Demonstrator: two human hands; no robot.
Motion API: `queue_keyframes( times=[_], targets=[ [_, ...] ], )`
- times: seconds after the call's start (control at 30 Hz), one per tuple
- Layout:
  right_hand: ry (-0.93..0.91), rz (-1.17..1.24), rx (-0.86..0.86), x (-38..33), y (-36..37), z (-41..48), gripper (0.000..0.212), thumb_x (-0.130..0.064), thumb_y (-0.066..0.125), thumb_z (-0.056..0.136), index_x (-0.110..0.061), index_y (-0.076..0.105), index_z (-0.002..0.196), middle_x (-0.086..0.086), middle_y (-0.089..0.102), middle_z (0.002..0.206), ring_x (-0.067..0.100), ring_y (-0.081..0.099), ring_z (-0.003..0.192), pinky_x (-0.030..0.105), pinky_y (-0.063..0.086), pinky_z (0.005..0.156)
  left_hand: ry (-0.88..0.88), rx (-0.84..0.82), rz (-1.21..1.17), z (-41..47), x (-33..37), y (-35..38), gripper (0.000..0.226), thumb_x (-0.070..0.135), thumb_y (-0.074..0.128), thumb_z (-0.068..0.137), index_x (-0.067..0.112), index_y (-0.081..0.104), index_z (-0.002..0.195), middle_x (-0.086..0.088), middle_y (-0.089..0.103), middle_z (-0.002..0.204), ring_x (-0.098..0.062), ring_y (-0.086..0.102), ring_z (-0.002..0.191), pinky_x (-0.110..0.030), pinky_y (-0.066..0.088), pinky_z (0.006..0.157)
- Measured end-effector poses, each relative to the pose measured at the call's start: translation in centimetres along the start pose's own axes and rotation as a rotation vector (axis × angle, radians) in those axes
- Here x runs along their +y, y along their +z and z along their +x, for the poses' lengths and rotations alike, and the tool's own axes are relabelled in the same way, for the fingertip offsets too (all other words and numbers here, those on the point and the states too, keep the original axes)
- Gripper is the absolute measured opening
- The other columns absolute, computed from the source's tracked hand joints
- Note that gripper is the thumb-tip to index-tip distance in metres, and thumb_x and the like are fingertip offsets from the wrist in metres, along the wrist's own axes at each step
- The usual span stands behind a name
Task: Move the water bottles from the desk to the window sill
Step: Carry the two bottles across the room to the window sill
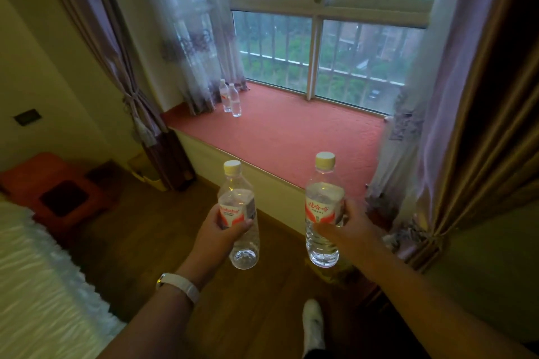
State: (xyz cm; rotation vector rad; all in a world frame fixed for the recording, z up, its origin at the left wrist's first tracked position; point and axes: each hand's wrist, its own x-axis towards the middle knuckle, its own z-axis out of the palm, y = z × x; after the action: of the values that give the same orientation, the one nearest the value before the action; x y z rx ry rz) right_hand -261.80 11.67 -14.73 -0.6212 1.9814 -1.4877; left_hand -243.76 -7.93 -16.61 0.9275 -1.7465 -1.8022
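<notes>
Okay, nearest: left hand [217, 234] grips left bottle [234, 188] at the label, thumb across the front, fingers curled behind, cap up and slightly tilted. Right hand [354, 232] grips right bottle [323, 207] mid-body, thumb across the front below the label, fingers wrapped round the far side, upright. Both are held in the air over the floor [145, 227], short of the window sill [291, 137]. Farther off, back bottle [224, 95] and front bottle [235, 102] stand upright at the sill's far left, just beside each other, near the sheer curtain [192, 67].
</notes>
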Motion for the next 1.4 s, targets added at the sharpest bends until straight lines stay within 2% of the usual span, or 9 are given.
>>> queue_keyframes(
  times=[0.13,0.23,0.33,0.43,0.63,0.97,1.1,1.2,1.4],
  targets=[
    [0.039,0.062,-0.078,-0.2,0.8,7.5,0.059,-0.029,0.087,0.062,-0.033,0.057,0.112,-0.003,0.070,0.106,0.018,0.068,0.100,0.049,0.056,0.090,-0.016,0.057,0.009,5.7,0.5,0.0,0.056,0.023,0.080,0.070,0.021,0.057,0.121,-0.005,0.070,0.111,-0.023,0.069,0.099,-0.042,0.057,0.083],
    [0.037,0.096,-0.119,-1.3,0.9,13.2,0.058,-0.030,0.087,0.057,-0.038,0.058,0.107,-0.002,0.070,0.106,0.021,0.069,0.101,0.053,0.055,0.091,-0.019,0.102,0.007,10.3,1.8,0.6,0.047,0.013,0.076,0.078,0.020,0.057,0.121,-0.006,0.069,0.111,-0.023,0.069,0.099,-0.035,0.057,0.077],
    [0.029,0.097,-0.174,-3.4,0.9,18.6,0.050,-0.007,0.082,0.072,-0.033,0.056,0.106,0.001,0.068,0.106,0.020,0.067,0.100,0.052,0.054,0.093,-0.017,0.132,0.031,15.1,3.7,1.1,0.049,0.015,0.077,0.079,0.019,0.056,0.123,-0.005,0.069,0.112,-0.019,0.069,0.098,-0.028,0.056,0.071],
    [0.002,0.102,-0.222,-5.2,1.0,23.9,0.049,0.000,0.079,0.074,-0.028,0.056,0.108,0.005,0.067,0.107,0.022,0.067,0.100,0.052,0.053,0.095,0.007,0.163,0.027,19.4,5.4,1.2,0.056,0.020,0.082,0.073,0.018,0.056,0.123,-0.007,0.069,0.113,-0.022,0.069,0.099,-0.037,0.058,0.079],
    [-0.026,0.097,-0.227,-7.9,3.1,31.0,0.051,-0.007,0.083,0.070,-0.025,0.058,0.111,0.003,0.071,0.104,0.019,0.070,0.095,0.047,0.055,0.091,0.014,0.248,0.036,24.6,6.8,-1.0,0.065,0.032,0.086,0.065,0.022,0.056,0.122,-0.003,0.069,0.113,-0.020,0.068,0.103,-0.038,0.056,0.083],
    [-0.006,0.014,-0.304,-10.0,12.2,41.1,0.048,-0.005,0.079,0.076,-0.023,0.055,0.113,-0.001,0.069,0.105,0.012,0.068,0.094,0.029,0.056,0.079,-0.033,0.304,0.007,34.9,5.1,-8.9,0.046,0.015,0.077,0.079,0.021,0.056,0.119,-0.002,0.069,0.110,-0.018,0.067,0.100,-0.034,0.054,0.081],
    [0.027,-0.010,-0.254,-11.2,17.0,46.0,0.051,-0.004,0.079,0.075,-0.018,0.054,0.117,0.002,0.068,0.107,0.016,0.068,0.097,0.039,0.057,0.088,-0.023,0.256,0.002,41.7,4.5,-13.5,0.042,0.013,0.078,0.078,0.023,0.060,0.115,-0.003,0.071,0.107,-0.018,0.069,0.098,-0.032,0.055,0.078],
    [0.034,-0.019,-0.226,-13.0,20.6,49.9,0.052,-0.005,0.079,0.075,-0.016,0.054,0.119,0.002,0.068,0.107,0.016,0.068,0.096,0.036,0.056,0.086,-0.002,0.230,0.015,46.7,5.3,-17.2,0.038,0.008,0.077,0.078,0.024,0.060,0.108,-0.001,0.071,0.100,-0.008,0.070,0.089,-0.021,0.053,0.070],
    [0.006,-0.065,-0.162,-16.1,26.8,56.2,0.052,-0.011,0.081,0.075,-0.021,0.055,0.119,-0.004,0.069,0.106,0.009,0.067,0.094,0.028,0.055,0.080,-0.009,0.170,0.074,55.0,6.1,-24.8,0.059,0.027,0.084,0.067,0.020,0.057,0.119,-0.005,0.070,0.109,-0.017,0.068,0.100,-0.038,0.055,0.087]
  ],
)
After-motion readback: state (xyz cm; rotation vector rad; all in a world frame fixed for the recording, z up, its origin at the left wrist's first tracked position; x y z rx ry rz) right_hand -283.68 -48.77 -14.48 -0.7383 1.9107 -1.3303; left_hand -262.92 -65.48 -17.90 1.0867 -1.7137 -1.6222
